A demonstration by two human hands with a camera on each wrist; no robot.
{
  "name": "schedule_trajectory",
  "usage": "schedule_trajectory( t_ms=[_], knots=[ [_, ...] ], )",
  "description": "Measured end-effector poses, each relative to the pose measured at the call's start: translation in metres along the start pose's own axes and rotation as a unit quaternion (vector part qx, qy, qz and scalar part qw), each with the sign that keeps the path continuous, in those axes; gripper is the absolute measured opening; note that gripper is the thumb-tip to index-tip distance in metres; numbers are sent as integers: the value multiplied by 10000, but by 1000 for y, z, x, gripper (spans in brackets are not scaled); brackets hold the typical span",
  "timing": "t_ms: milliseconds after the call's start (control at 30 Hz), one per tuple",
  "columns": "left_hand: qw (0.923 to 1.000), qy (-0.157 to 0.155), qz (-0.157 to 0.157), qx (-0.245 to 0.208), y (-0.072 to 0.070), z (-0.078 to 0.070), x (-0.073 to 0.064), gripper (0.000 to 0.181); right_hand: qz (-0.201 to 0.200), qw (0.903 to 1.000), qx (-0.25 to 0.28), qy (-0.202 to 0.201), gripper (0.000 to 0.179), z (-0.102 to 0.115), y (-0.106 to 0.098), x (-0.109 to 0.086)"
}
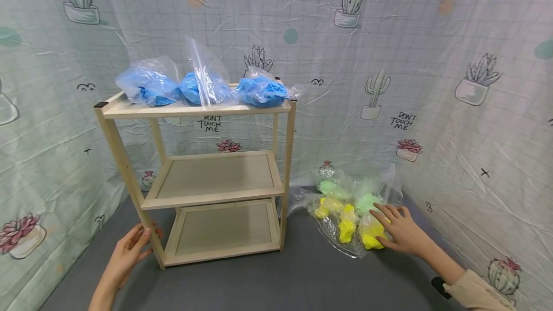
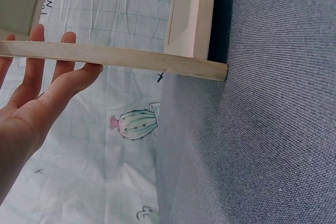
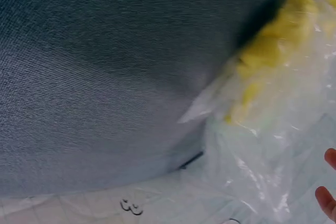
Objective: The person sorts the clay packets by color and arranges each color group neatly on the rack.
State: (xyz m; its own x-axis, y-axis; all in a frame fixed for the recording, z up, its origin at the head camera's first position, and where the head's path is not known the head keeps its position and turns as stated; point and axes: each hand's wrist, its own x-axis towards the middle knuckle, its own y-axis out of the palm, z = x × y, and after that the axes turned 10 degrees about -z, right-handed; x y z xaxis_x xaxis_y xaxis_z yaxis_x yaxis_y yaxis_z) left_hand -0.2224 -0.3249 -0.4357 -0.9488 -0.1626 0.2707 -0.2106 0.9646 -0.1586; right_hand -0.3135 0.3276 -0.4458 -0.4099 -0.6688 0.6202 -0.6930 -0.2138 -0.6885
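Observation:
A light wooden three-tier shelf rack [image 1: 211,201] stands on the left in the head view. My left hand [image 1: 128,252] holds its front left post [image 2: 131,57] low down, with fingers passing behind the wood and a fingertip against its near edge. Over on the right, my right hand [image 1: 402,229] is spread with its palm down, fingers reaching over the clear bags with yellow contents [image 1: 347,224]. Just behind those lie clear bags with pale green contents [image 1: 331,189]. Only two fingertips [image 3: 326,202] of that hand show in the right wrist view, beside the clear plastic.
Three clear bags with blue contents [image 1: 261,91] sit along the rack's top tier. Dark grey fabric [image 1: 311,277] covers the surface under everything. A cactus-print sheet [image 1: 328,52] hangs behind and along both sides. Something small and black [image 1: 440,288] lies by the right sleeve.

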Motion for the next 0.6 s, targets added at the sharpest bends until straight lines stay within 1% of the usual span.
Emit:
schedule_trajectory(
  t_ms=[67,200,333,500,600],
  knots=[
    [10000,3,-3,-21,0,0,0,31,197,9998,-27,81,78,0,4,-4],
    [10000,27,-3,-87,1,0,-1,31,486,9986,11,196,84,-3,12,-10],
    [9999,34,4,-106,2,-1,-2,29,663,9972,159,321,86,-5,18,-14],
    [10000,20,2,-18,2,-2,-1,29,904,9943,299,476,90,-8,26,-16],
    [10000,29,1,-42,2,-2,-1,30,966,9933,396,488,93,-9,31,-16]
  ],
)
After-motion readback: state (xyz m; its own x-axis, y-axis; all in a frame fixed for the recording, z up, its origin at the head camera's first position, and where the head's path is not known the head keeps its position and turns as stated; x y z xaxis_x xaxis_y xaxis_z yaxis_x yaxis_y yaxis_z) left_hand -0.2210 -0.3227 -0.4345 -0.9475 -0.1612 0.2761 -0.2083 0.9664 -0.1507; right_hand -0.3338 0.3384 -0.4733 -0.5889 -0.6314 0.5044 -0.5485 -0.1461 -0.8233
